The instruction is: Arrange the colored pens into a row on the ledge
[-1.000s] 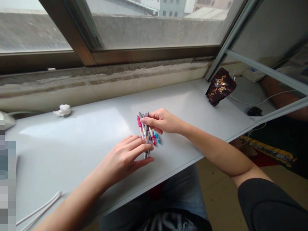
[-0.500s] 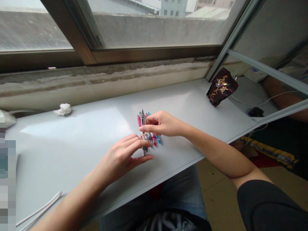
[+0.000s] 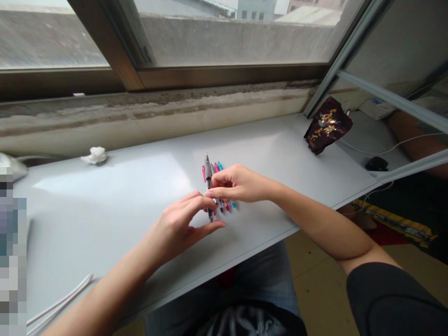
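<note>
A bunch of pens [image 3: 213, 183] in pink, teal and grey lies on a white shelf [image 3: 105, 205] between two bare hands. The right hand's [image 3: 241, 183] fingers are curled over the bunch at its middle, the thumb hidden, so a clamp cannot be confirmed. The left hand's [image 3: 178, 224] fingertips touch the lower end, with the thumb spread apart — no pinch is shown. A white cable [image 3: 59, 303] is seen at 7 o'clock, a crumpled tissue [image 3: 94, 155] at 10 o'clock, a maroon-and-gold foil bag [image 3: 328, 125] at 2 o'clock, a black computer mouse [image 3: 376, 164] at 3 o'clock — and a brown window frame [image 3: 224, 77] at 12 o'clock.
</note>
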`<state>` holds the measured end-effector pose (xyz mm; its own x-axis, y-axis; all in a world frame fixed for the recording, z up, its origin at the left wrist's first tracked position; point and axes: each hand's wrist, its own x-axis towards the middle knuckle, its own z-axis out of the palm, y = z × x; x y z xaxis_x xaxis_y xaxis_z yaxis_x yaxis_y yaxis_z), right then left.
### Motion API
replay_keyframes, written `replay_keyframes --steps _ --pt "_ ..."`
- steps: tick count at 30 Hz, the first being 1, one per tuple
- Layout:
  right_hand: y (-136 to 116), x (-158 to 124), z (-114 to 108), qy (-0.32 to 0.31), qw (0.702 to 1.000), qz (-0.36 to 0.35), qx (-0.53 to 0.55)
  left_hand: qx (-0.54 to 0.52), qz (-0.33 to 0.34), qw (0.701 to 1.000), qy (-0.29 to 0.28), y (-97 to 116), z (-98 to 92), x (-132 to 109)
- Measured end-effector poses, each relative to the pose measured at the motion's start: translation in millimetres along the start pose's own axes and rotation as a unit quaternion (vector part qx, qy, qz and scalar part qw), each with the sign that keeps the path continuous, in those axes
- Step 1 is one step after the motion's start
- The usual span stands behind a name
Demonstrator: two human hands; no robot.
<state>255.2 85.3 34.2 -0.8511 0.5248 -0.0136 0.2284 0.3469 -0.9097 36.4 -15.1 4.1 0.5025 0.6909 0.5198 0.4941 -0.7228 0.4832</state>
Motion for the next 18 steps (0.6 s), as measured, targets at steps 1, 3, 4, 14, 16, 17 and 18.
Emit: replay_keyframes --steps 1,3,4,14,16,17,18 --pt "0 0 0 0.0 1.0 0.002 -0.001 0.0 0.001 1.0 -0.003 -1 -0.1 0" --pt "1 0 -1 -0.002 1.0 0.003 -0.003 0.001 -0.001 1.0 -0.005 -2 -0.3 0" --pt "2 0 -2 -0.003 1.0 0.002 -0.005 0.001 -0.002 1.0 0.0 -2 -0.3 0" --pt "2 -2 -17 0.11 0.984 0.039 -0.137 0.013 -0.075 0.997 0.02 -5 -7.2 -2" --pt "2 -2 -20 0.123 0.967 0.064 -0.213 0.013 -0.094 0.995 0.025 -7 -8.2 -3" --pt "3 -2 -21 0.119 0.957 0.081 -0.252 0.01 -0.102 0.995 0.023 -8 -8.6 -3" --pt "3 -2 -22 0.106 0.948 0.099 -0.285 0.006 -0.107 0.994 0.019 -9 -8.7 -3"
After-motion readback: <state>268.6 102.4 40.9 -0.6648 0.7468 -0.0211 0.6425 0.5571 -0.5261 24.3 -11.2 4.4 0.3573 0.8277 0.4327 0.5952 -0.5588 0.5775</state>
